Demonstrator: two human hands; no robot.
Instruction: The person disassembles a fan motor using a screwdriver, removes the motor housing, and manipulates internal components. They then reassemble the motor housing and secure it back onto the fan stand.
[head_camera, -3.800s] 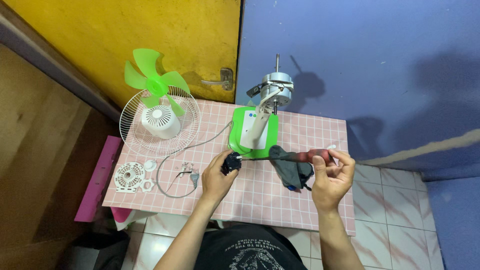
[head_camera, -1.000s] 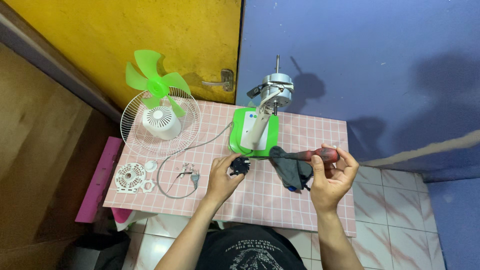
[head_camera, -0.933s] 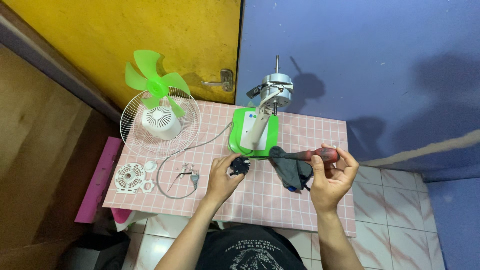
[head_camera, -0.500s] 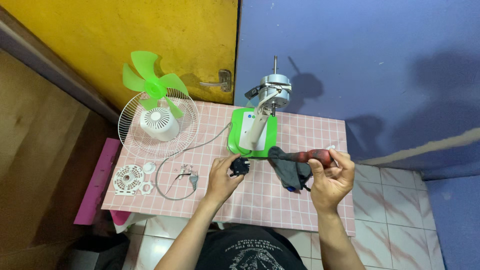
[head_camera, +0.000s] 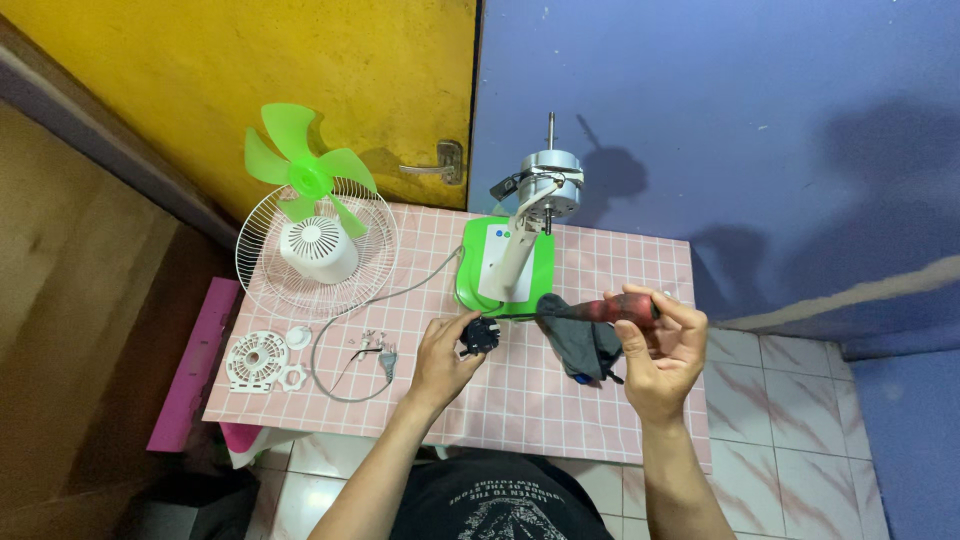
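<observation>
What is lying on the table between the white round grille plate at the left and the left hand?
In the head view, a plug with its cable end and small loose screws lie between the white grille plate and the left hand.

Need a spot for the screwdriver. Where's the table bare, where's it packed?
Bare pink tabletop: the far right strip past the green fan base, and the near edge between the left hand and right hand. Crowded: the left end, with wire guard, white grille cover, screws and cord.
</observation>
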